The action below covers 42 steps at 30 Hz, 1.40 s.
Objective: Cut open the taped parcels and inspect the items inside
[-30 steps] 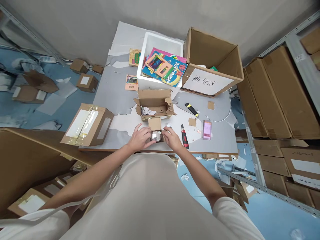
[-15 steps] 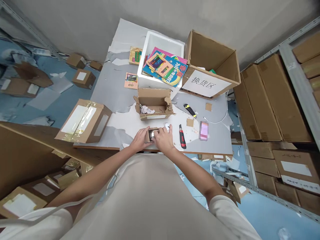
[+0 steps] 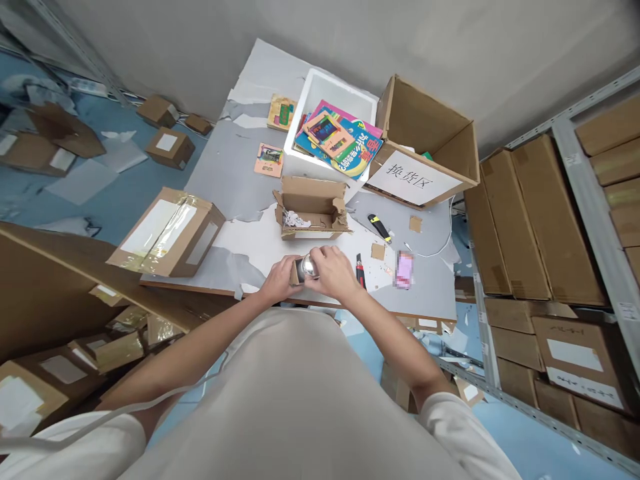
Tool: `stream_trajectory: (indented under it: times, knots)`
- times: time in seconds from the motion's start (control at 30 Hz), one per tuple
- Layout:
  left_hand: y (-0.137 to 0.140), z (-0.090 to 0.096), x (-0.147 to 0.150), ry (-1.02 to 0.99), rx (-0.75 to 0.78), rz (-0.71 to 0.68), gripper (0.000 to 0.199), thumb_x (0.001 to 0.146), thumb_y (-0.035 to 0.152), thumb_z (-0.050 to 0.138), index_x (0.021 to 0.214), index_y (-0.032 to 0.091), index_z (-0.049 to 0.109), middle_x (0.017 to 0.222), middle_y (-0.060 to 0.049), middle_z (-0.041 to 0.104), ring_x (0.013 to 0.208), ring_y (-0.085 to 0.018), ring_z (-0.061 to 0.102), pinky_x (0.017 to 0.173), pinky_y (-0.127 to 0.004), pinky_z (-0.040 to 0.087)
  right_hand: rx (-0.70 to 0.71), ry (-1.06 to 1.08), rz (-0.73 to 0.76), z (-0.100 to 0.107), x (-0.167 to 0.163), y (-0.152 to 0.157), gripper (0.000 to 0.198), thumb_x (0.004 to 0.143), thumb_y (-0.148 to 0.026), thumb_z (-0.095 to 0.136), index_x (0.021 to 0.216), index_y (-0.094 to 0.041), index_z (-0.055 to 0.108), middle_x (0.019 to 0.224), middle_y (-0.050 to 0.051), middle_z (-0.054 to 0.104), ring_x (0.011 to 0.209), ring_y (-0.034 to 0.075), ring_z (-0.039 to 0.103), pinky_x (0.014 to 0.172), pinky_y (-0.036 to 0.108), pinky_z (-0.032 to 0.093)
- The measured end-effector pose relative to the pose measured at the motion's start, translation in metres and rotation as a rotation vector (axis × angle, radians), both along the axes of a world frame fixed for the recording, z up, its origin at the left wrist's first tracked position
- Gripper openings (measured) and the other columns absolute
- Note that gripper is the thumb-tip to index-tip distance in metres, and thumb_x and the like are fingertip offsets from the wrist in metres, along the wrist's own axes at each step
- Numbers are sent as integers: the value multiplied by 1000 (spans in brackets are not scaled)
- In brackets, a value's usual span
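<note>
Near the table's front edge, my left hand point(image 3: 279, 280) is closed round a small cardboard box point(image 3: 295, 272) whose open end faces right. My right hand point(image 3: 336, 272) grips a shiny, rounded silver object point(image 3: 309, 265) at that open end; its exact kind I cannot make out. Part of the silver object may still sit inside the box, as the fingers hide the join. Just beyond my hands stands an open carton point(image 3: 313, 213) with crumpled white paper point(image 3: 295, 219) in it. A red and black utility knife point(image 3: 361, 270) lies right of my right hand, its lower end covered by the hand.
A yellow and black cutter point(image 3: 379, 228), cardboard scraps and a pink blurred item point(image 3: 404, 269) lie to the right. Behind stand a white foam box point(image 3: 320, 160) with books and a large labelled carton point(image 3: 415, 180). A taped parcel point(image 3: 173, 233) sits at left; metal shelving point(image 3: 575, 167) stands at right.
My right hand has shifted slightly right, and more of the silver object now shows at the box's open end. My left hand keeps its hold. The whole view has tilted a little.
</note>
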State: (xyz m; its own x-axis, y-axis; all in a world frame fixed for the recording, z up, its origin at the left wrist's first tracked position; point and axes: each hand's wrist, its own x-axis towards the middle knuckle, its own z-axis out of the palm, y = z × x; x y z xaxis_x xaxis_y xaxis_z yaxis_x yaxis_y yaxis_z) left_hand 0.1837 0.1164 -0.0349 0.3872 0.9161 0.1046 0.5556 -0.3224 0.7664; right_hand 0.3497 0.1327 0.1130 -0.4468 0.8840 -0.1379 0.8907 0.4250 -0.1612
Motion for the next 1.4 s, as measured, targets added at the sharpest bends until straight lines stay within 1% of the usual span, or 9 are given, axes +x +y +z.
stream_trajectory:
  times: [0.17, 0.23, 0.3, 0.43, 0.6, 0.73, 1.0, 1.2, 1.4]
  knots:
    - [-6, 22, -2, -3, 59, 79, 96, 60, 51, 77, 138, 17, 33, 135, -21, 47, 127, -39, 45, 102, -56, 38, 189, 375, -34, 76, 40, 24, 19, 83, -33, 53, 97, -20, 51, 86, 6, 55, 83, 22, 51, 80, 35, 41]
    - [-6, 44, 3, -102, 140, 146, 113, 53, 57, 80, 143, 14, 26, 144, -24, 37, 135, -42, 34, 108, -58, 31, 193, 522, -99, 95, 54, 39, 17, 84, -33, 52, 97, -21, 50, 79, 1, 51, 73, 17, 48, 74, 32, 40]
    - [-4, 68, 13, -275, 141, 204, 110, 56, 55, 80, 144, 16, 27, 144, -22, 38, 136, -38, 35, 110, -54, 32, 170, 652, -154, 101, 63, 53, 19, 85, -36, 53, 98, -22, 49, 76, -2, 48, 66, 14, 44, 67, 29, 38]
    - [2, 96, 34, -694, -90, 284, 81, 66, 48, 77, 133, 16, 43, 130, -17, 55, 121, -28, 54, 100, -41, 45, 52, 995, -251, 87, 72, 73, 34, 85, -54, 54, 100, -23, 51, 85, -1, 53, 69, 13, 46, 65, 27, 39]
    - [-6, 89, 39, -985, -375, 209, 70, 73, 65, 63, 121, 14, 56, 111, -14, 65, 99, -24, 63, 84, -35, 53, -347, 1490, -241, 65, 76, 72, 52, 73, -66, 63, 107, -29, 53, 101, 1, 58, 87, 17, 56, 74, 31, 48]
    - [-17, 84, 43, -1050, -586, 152, 78, 73, 71, 58, 124, 12, 57, 92, -11, 68, 84, -23, 64, 74, -36, 54, -444, 1617, -347, 54, 76, 69, 45, 71, -58, 70, 102, -31, 53, 86, -4, 59, 73, 13, 57, 69, 28, 50]
    - [-23, 95, 58, -993, -614, 289, 69, 77, 61, 62, 127, 13, 58, 94, -10, 71, 88, -23, 65, 80, -39, 54, -364, 1599, -399, 43, 80, 71, 44, 72, -56, 71, 104, -31, 55, 92, -3, 61, 74, 12, 56, 65, 25, 49]
    - [-25, 100, 73, -991, -565, 315, 78, 59, 35, 85, 124, 23, 44, 109, -8, 67, 92, -17, 65, 85, -33, 51, -303, 1620, -484, 34, 82, 74, 46, 73, -57, 70, 106, -31, 54, 100, -1, 60, 79, 13, 57, 64, 25, 49]
    - [-32, 94, 91, -1020, -489, 292, 54, 76, 61, 64, 109, 20, 52, 102, -7, 64, 84, -14, 60, 76, -28, 50, -487, 1800, -389, 33, 95, 75, 47, 71, -57, 70, 104, -29, 52, 103, 0, 61, 91, 18, 60, 74, 32, 53]
